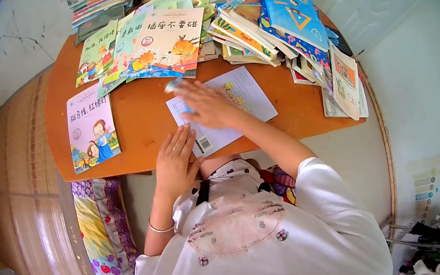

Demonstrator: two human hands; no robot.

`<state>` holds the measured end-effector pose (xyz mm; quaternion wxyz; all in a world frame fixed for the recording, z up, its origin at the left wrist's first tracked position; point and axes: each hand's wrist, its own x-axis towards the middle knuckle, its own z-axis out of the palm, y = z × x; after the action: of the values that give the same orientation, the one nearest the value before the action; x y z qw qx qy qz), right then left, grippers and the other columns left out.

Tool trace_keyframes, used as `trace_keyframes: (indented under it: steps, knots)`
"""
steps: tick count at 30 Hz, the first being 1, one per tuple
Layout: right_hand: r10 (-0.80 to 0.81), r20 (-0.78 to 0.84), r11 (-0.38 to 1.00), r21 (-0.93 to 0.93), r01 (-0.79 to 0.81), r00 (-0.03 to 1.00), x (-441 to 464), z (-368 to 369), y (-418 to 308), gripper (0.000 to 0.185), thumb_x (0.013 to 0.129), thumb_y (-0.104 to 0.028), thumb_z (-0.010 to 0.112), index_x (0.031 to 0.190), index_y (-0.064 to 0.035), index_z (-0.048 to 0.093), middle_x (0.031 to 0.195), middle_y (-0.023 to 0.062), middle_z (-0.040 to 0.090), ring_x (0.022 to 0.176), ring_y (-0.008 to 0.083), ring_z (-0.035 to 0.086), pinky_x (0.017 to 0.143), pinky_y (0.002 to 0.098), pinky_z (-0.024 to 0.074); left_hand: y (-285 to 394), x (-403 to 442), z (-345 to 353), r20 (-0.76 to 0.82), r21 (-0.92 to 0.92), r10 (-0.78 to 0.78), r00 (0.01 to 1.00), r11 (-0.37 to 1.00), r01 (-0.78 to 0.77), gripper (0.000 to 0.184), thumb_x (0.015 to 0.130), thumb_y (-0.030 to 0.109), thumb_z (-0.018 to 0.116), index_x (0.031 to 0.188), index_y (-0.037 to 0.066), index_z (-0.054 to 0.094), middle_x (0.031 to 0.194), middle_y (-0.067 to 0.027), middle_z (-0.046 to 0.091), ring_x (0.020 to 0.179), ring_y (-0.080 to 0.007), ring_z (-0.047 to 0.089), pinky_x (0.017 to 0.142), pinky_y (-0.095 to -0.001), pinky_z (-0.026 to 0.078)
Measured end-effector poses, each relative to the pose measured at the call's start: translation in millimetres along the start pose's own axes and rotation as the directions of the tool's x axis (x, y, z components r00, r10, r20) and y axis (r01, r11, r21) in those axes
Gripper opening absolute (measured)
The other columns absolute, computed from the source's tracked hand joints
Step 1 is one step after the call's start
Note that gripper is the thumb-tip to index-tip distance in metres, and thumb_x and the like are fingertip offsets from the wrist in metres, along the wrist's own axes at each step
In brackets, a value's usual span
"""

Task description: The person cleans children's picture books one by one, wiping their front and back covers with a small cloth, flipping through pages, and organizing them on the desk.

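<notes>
A white booklet with a barcode and a small yellow picture lies at a slant near the table's front edge. My left hand rests flat at its lower left corner, fingers stretched out. Across the booklet's upper left part reaches my right hand, smeared by motion. A small white-and-blue thing shows at its fingertips, and its kind is too blurred to make out. To the left lies a pink picture book, apart from both hands.
Several picture books overlap at the back of the orange table. A leaning pile topped by a blue book stands at the right, with a smaller book at its side. Stacked papers stand behind.
</notes>
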<state>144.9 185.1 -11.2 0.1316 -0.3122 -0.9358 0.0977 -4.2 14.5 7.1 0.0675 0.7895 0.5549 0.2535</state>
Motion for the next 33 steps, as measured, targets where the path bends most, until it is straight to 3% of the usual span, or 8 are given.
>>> trace_keyframes:
  steps: [5,10,13,20,26,28,31,33]
  knots:
    - [-0.341,0.084,0.929,0.18,0.323,0.936,-15.8,5.1,-16.3,0.069,0.102,-0.054,0.035,0.15,-0.0058,0.037,0.16,0.0124,0.028,0.15,0.0246,0.019,0.123,0.0428,0.0134,7.4,-6.1,1.4,-0.035,-0.189,-0.21,0.977,0.961,0.2,0.057,0.079,0.025,0.076,0.125,-0.001,0.054,0.138,-0.0243,0.048,0.127,-0.0418,0.046,0.108,-0.0494,0.037]
    - [-0.414,0.138,0.908,0.133,0.397,0.9,-69.6,-4.3,-42.2,0.069,0.1,-0.054,0.041,0.148,-0.0058,0.04,0.158,0.015,0.031,0.147,0.0282,0.027,0.122,0.0444,0.0178,6.9,-3.1,4.0,-0.309,-0.251,-0.179,0.934,0.963,0.101,0.072,0.071,0.019,0.081,0.134,0.004,0.049,0.142,-0.0214,0.045,0.134,-0.0379,0.042,0.11,-0.0493,0.036]
    - [-0.43,0.116,0.895,0.182,0.407,0.895,-91.4,-13.4,-51.7,0.068,0.098,-0.053,0.044,0.143,-0.0013,0.045,0.156,0.0151,0.034,0.145,0.0298,0.032,0.121,0.0461,0.0208,-0.2,-0.7,-1.7,0.017,0.037,-0.05,0.999,0.998,0.05,0.089,0.067,0.017,0.081,0.146,0.007,0.043,0.157,-0.0133,0.034,0.145,-0.0311,0.032,0.118,-0.049,0.027]
    - [-0.458,0.113,0.889,0.066,0.453,0.882,-128.1,-22.1,-37.3,0.07,0.097,-0.054,0.046,0.144,-0.0017,0.043,0.157,0.0148,0.034,0.145,0.0281,0.033,0.121,0.0456,0.0215,-0.4,1.9,-3.5,0.071,-0.011,-0.09,0.993,0.996,0.091,0.077,0.071,0.024,0.079,0.14,0.007,0.051,0.149,-0.0107,0.047,0.143,-0.029,0.037,0.119,-0.0493,0.025]
    - [-0.022,0.011,0.995,-0.1,0.023,1.0,-143.3,-45.0,8.7,0.073,0.097,-0.054,0.046,0.146,-0.0017,0.038,0.157,0.0168,0.031,0.146,0.0317,0.03,0.12,0.0461,0.0234,5.9,5.3,-2.5,0.043,0.012,-0.091,0.995,0.996,0.091,0.07,0.073,0.032,0.081,0.131,0.002,0.057,0.146,-0.0121,0.05,0.14,-0.0303,0.041,0.116,-0.0506,0.028]
    - [0.359,-0.206,0.909,-0.147,-0.391,0.91,-140.2,-40.4,26.9,0.076,0.094,-0.053,0.053,0.148,-0.0019,0.036,0.157,0.0204,0.029,0.147,0.0337,0.027,0.119,0.0482,0.0239,8.0,6.3,1.5,-0.005,0.006,-0.072,0.997,0.997,0.072,0.072,0.072,0.034,0.082,0.129,-0.002,0.057,0.144,-0.0166,0.05,0.139,-0.0324,0.043,0.115,-0.0499,0.031]
    - [0.337,-0.098,0.941,-0.006,-0.339,0.936,-127.0,-28.6,0.5,0.081,0.094,-0.058,0.049,0.149,-0.0004,0.035,0.157,0.0207,0.03,0.147,0.0365,0.025,0.12,0.046,0.0204,15.6,6.9,10.3,-0.041,0.013,-0.088,0.995,0.996,0.088,0.08,0.072,0.035,0.082,0.133,-0.006,0.051,0.143,-0.0214,0.05,0.138,-0.0338,0.043,0.115,-0.0484,0.032]
    - [0.08,-0.058,0.994,-0.067,-0.084,0.995,-116.9,-23.8,-38.5,0.082,0.094,-0.059,0.049,0.147,0.0028,0.037,0.156,0.021,0.031,0.147,0.0348,0.025,0.12,0.0461,0.0192,16.4,6.4,14.5,-0.077,0.024,-0.08,0.994,0.996,0.082,0.086,0.07,0.036,0.083,0.136,-0.006,0.047,0.141,-0.0225,0.051,0.135,-0.0343,0.046,0.114,-0.049,0.033]
